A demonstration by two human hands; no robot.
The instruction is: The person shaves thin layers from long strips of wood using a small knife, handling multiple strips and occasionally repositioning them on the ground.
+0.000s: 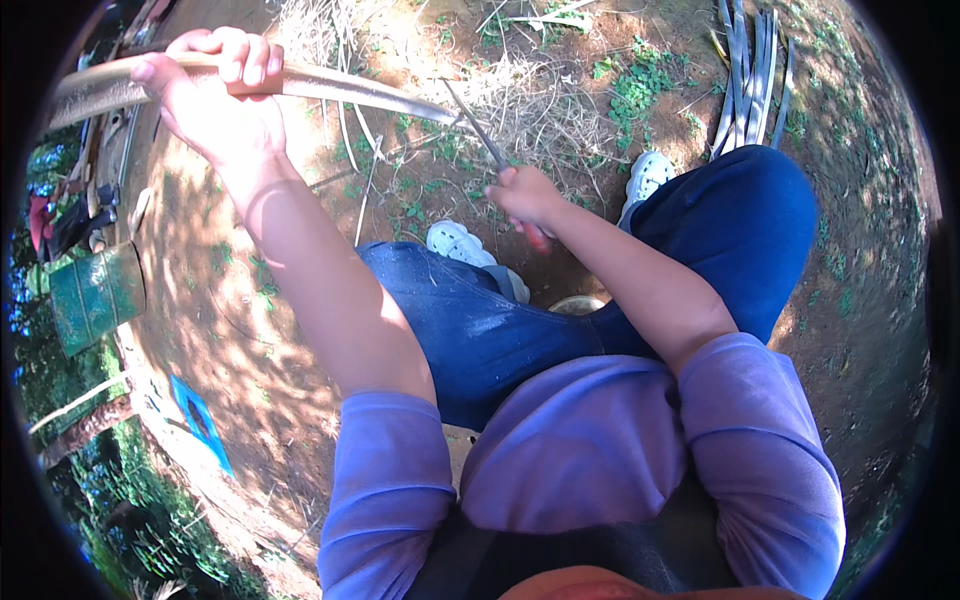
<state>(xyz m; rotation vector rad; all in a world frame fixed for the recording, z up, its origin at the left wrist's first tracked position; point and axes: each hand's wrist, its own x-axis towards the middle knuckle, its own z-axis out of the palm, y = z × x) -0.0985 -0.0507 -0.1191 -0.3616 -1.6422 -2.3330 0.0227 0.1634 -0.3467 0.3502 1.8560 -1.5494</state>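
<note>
My left hand (228, 105) is raised at the upper left, its fingers wrapped round a long, pale, slightly curved plant stalk (365, 92). The stalk runs from the left rim to the middle of the view and narrows toward its right end. In front of my lap, my right hand (527, 200) is closed on a knife with a thin dark blade (476, 124). Part of a red handle (536, 237) shows below that fist. The blade points up and left, close by the stalk's tapered end; whether they touch, I cannot tell.
Dry shavings (560, 110) are heaped on the earth beyond my hands. Long grey-green strips (748, 85) lie at the upper right. My legs in blue trousers (740, 225) are bent, with white shoes (458, 241) below. A green panel (98, 297) and a blue-framed object (200, 424) are leftward.
</note>
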